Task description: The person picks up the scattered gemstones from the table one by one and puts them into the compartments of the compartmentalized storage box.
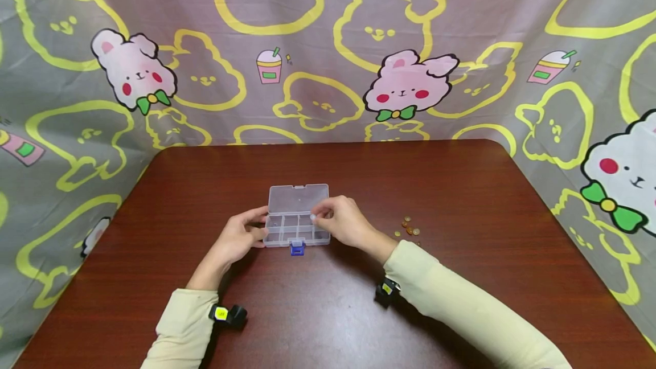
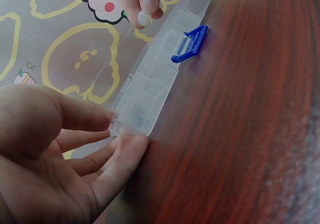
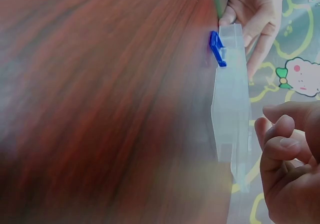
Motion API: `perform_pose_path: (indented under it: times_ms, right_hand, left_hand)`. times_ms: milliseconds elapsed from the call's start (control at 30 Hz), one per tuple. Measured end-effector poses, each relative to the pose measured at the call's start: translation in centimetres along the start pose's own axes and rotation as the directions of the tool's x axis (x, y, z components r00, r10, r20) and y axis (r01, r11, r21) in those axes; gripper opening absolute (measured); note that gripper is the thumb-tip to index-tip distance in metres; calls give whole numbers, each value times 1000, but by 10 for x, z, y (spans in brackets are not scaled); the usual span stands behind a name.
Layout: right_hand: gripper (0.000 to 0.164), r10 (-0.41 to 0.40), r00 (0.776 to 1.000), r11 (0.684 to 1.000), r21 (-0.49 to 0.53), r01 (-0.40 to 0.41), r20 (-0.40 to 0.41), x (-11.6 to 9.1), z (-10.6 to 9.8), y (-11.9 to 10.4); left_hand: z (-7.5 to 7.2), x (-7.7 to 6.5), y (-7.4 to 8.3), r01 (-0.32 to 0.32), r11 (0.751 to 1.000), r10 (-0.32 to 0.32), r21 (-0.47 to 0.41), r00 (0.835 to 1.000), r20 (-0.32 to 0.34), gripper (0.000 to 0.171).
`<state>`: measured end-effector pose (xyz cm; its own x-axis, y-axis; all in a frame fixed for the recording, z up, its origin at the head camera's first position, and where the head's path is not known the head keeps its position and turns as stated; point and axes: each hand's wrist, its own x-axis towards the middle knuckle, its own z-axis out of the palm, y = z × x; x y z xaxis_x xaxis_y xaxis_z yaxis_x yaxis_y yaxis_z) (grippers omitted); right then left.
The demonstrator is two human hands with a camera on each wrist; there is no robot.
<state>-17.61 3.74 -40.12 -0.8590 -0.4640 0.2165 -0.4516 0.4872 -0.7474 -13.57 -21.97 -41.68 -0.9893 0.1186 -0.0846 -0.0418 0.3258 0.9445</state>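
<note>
A clear plastic compartment box (image 1: 281,236) lies on the table with its lid (image 1: 298,199) raised at the back and its blue latch (image 1: 297,248) hanging at the front. My left hand (image 1: 238,237) holds the box's left end between thumb and fingers; the left wrist view shows the fingertips (image 2: 131,143) at its corner. Over the right-hand compartments, my right hand (image 1: 342,220) pinches a small white round piece (image 2: 144,18) between thumb and forefinger. In the right wrist view the curled right fingers (image 3: 280,149) hide that piece.
Several small yellow and brown round pieces (image 1: 408,230) lie on the brown table (image 1: 318,312) to the right of the box, beside my right forearm. A patterned curtain (image 1: 318,101) hangs behind the table and on both sides. Each sleeve has a small black camera at its wrist.
</note>
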Motion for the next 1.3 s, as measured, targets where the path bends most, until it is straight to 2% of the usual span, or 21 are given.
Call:
perform_pose_path:
  times_ms: [300, 567, 967, 1300]
  right_hand:
    - [9, -3, 1000, 1000, -10, 4, 20, 12, 14, -9]
    - [9, -19, 999, 999, -33, 20, 29, 20, 24, -16]
    - [10, 24, 998, 998, -67, -20, 54, 28, 35, -23]
    - [11, 35, 998, 997, -73, -31, 46, 29, 40, -25]
  left_hand:
    - [-1, 1, -1, 19, 1000, -19, 2, 1000, 5, 54]
    - [-1, -1, -1, 6, 1000, -6, -18, 1000, 14, 55]
    - [-3, 1, -2, 13, 1000, -12, -21, 999, 36, 53]
    - [0, 1, -1, 21, 1000, -21, -20, 1000, 10, 53]
